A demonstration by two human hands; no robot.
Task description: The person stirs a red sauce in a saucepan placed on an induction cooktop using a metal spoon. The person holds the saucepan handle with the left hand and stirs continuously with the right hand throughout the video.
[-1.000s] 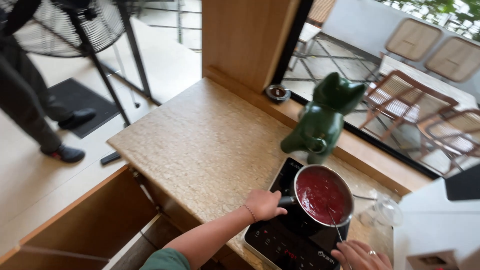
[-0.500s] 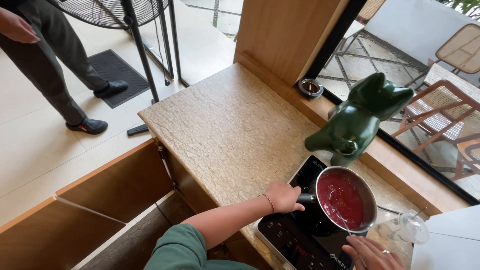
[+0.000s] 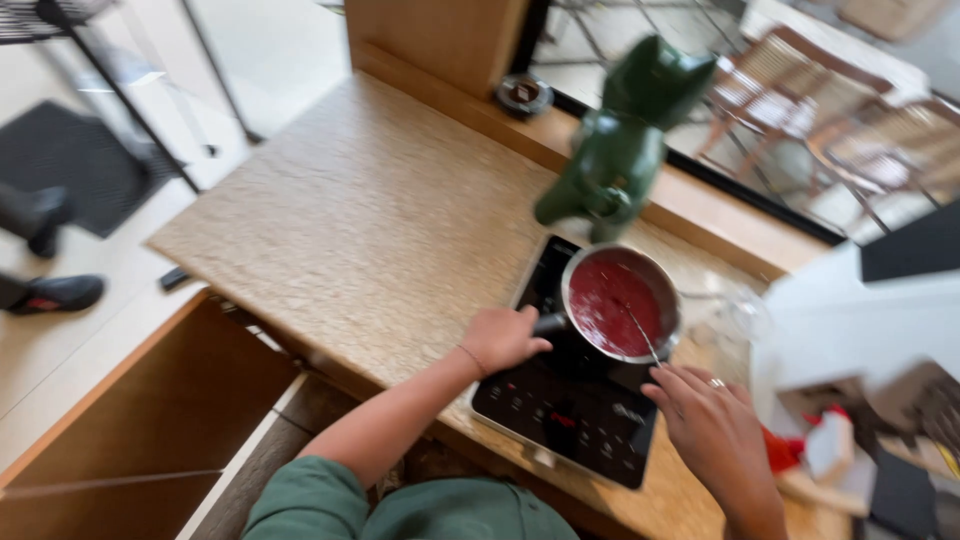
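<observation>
On the stone counter [image 3: 330,200], left hand [image 3: 503,338] fingers grip the saucepan [image 3: 620,303] handle.

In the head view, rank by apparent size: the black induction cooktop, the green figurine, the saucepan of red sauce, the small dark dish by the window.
1. Black induction cooktop
2. Green figurine, though it stands farther from the camera
3. Saucepan of red sauce
4. Small dark dish, farthest away

Saucepan [image 3: 620,300]: silvery metal, deep red sauce inside. Cooktop [image 3: 570,400]: glossy black, small red light. Figurine [image 3: 620,150] at 12 o'clock of pan: dark green. Countertop [image 3: 370,210]: speckled tan. Sleeve [image 3: 310,500]: green. Mat [image 3: 70,165] at 9 o'clock: black.
</observation>
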